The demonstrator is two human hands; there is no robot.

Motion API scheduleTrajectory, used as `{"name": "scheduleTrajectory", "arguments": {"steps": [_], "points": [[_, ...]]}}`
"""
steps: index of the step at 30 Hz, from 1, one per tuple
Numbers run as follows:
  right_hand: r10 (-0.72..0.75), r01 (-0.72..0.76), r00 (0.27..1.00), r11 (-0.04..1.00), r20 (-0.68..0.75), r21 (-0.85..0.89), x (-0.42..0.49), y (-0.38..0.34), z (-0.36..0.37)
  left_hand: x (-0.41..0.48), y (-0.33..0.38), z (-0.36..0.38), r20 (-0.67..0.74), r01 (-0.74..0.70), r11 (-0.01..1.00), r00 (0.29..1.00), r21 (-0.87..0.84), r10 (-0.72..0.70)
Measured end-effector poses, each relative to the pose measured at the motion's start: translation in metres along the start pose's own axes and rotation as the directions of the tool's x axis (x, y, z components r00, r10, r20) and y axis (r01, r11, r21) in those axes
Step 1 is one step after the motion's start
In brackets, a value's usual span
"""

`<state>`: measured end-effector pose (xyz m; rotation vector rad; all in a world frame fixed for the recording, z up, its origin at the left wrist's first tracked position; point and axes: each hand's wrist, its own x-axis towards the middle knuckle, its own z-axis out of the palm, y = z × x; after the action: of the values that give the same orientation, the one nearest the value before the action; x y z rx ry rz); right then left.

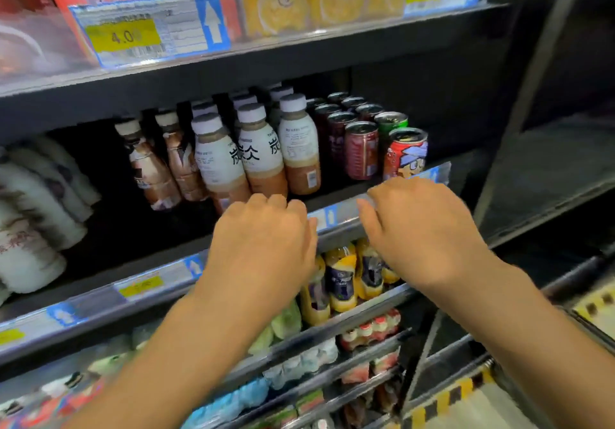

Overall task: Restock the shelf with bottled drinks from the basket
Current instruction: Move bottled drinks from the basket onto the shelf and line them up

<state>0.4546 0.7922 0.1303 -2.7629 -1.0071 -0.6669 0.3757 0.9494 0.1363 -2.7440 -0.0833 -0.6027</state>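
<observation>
Bottled drinks with white labels and white caps [259, 152] stand in rows on the middle shelf [149, 287]. My left hand [263, 249] hovers palm down at the shelf's front edge, just below the foremost of these bottles, its fingers loosely curled with nothing visible in them. My right hand [422, 229] is beside it, to the right, over the shelf's price rail and in front of the cans; it is palm down too, thumb apart, and empty. No basket is in view.
Brown-wrapped bottles [149, 165] stand left of the white ones, dark and red cans [361, 149] to the right. White bottles [33, 212] lean at far left. Red and orange packs fill the shelf above. Yellow bottles [342, 282] and small packs fill the shelves below.
</observation>
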Motion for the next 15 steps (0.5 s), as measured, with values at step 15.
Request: {"name": "scheduleTrajectory", "arguments": {"steps": [15], "points": [[0.713,-0.616,0.641,0.699,0.285,-0.363,-0.239,0.192,0.042,0.036,0.307,0.060,0.161,-0.573,0.718,0.726,-0.395,0.668]]}}
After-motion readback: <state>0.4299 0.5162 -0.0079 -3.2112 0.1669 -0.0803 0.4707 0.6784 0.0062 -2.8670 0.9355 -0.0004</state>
